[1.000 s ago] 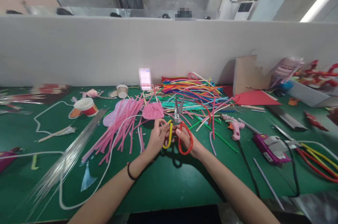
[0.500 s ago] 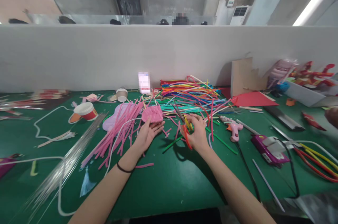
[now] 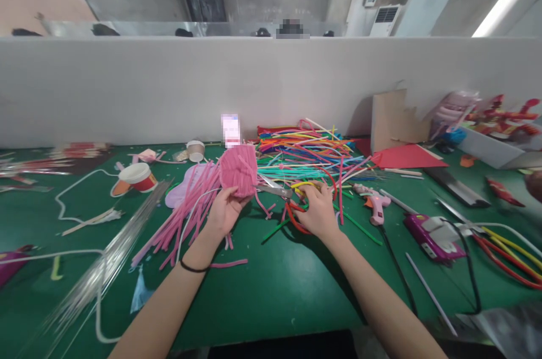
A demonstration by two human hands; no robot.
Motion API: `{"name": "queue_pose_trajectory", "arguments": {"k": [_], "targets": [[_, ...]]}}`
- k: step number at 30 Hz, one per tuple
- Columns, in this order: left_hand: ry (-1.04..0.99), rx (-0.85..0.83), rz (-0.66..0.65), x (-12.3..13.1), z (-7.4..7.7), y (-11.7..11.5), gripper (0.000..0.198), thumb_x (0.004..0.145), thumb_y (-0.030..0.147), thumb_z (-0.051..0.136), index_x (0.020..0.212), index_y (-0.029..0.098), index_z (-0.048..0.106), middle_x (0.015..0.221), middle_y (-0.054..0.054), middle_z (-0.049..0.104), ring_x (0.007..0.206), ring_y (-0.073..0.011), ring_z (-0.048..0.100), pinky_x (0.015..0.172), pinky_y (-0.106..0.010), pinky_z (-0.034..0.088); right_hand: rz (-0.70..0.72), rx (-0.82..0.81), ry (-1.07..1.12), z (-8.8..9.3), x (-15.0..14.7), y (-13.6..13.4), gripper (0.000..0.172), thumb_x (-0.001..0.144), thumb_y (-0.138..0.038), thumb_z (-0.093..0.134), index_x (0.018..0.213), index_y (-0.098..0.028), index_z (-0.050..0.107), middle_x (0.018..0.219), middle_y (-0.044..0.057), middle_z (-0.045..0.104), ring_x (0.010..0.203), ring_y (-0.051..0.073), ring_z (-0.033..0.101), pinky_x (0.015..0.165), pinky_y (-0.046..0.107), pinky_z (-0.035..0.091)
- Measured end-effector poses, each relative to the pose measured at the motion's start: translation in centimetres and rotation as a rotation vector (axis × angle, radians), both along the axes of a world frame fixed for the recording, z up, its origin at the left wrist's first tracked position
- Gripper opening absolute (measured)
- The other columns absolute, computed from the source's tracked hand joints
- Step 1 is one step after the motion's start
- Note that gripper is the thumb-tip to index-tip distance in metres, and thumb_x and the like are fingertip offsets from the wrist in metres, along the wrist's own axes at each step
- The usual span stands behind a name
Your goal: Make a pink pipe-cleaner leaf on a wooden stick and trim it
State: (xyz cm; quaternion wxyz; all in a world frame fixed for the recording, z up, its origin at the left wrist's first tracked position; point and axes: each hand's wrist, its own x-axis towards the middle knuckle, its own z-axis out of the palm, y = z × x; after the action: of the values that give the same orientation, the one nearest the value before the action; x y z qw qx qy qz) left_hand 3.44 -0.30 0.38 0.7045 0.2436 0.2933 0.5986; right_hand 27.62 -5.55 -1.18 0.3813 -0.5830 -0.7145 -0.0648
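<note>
My left hand (image 3: 226,211) pinches the lower edge of a pink panel of side-by-side pipe cleaners (image 3: 237,170), held up with its broad face showing. My right hand (image 3: 317,206) is closed round the yellow and red handles of a pair of scissors (image 3: 275,191). The scissors' blades are parted and point left, their tips at the panel's right edge; whether they touch it I cannot tell. Beneath and left of the panel lies a bundle of loose pink pipe cleaners (image 3: 182,223). A green pipe cleaner (image 3: 358,224) rests to the right of my right hand.
Many coloured pipe cleaners (image 3: 305,147) are heaped at the back against the white partition (image 3: 169,88). Right stand a pink glue gun (image 3: 376,204) and a purple power strip (image 3: 434,240) with cords. Left are a paper cup (image 3: 139,178), thin wires (image 3: 114,257) and a white cable (image 3: 99,291).
My left hand has tilted the pink panel upright, so its broad face now shows. The scissors in my right hand have swung left and opened, with their blades now at the panel's edge.
</note>
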Motion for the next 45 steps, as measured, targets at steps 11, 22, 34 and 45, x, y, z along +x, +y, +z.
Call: {"name": "queue_pose_trajectory", "arguments": {"k": [11, 22, 34, 45], "targets": [[0.019, 0.032, -0.047, 0.08, 0.09, -0.33, 0.007, 0.084, 0.014, 0.059, 0.085, 0.013, 0.066, 0.082, -0.005, 0.074, 0.075, -0.0181, 0.071, 0.077, -0.040, 0.060, -0.020, -0.091, -0.046, -0.42, -0.24, -0.03, 0.039, 0.072, -0.031, 0.068, 0.108, -0.018, 0.062, 0.107, 0.010, 0.069, 0.111, 0.033, 0.046, 0.092, 0.047, 0.037], [0.062, -0.022, -0.033, -0.06, 0.46, -0.24, 0.013, 0.088, 0.018, 0.055, 0.088, 0.012, 0.067, 0.078, -0.006, 0.075, 0.067, -0.0167, 0.071, 0.072, -0.031, 0.060, 0.072, -0.109, -0.069, -0.15, -0.92, -0.44, 0.040, 0.069, -0.028, 0.069, 0.107, -0.019, 0.063, 0.109, 0.009, 0.069, 0.114, 0.034, 0.045, 0.093, 0.048, 0.038], [0.101, -0.001, -0.049, -0.37, 0.21, 0.28, 0.018, 0.091, 0.018, 0.052, 0.087, 0.010, 0.067, 0.078, -0.008, 0.075, 0.064, -0.0185, 0.072, 0.060, -0.028, 0.060, 0.121, -0.139, -0.082, -0.10, -0.76, -0.38, 0.041, 0.072, -0.036, 0.073, 0.108, -0.020, 0.064, 0.112, 0.010, 0.069, 0.118, 0.034, 0.045, 0.092, 0.049, 0.039], [0.099, -0.026, -0.017, -0.41, 0.41, 0.12, 0.017, 0.092, 0.017, 0.050, 0.089, 0.011, 0.065, 0.073, -0.006, 0.074, 0.059, -0.0161, 0.070, 0.054, -0.024, 0.058, 0.134, -0.166, -0.124, -0.46, -0.54, -0.26, 0.040, 0.069, -0.031, 0.078, 0.105, -0.023, 0.064, 0.105, 0.007, 0.071, 0.114, 0.036, 0.047, 0.091, 0.051, 0.041]]}}
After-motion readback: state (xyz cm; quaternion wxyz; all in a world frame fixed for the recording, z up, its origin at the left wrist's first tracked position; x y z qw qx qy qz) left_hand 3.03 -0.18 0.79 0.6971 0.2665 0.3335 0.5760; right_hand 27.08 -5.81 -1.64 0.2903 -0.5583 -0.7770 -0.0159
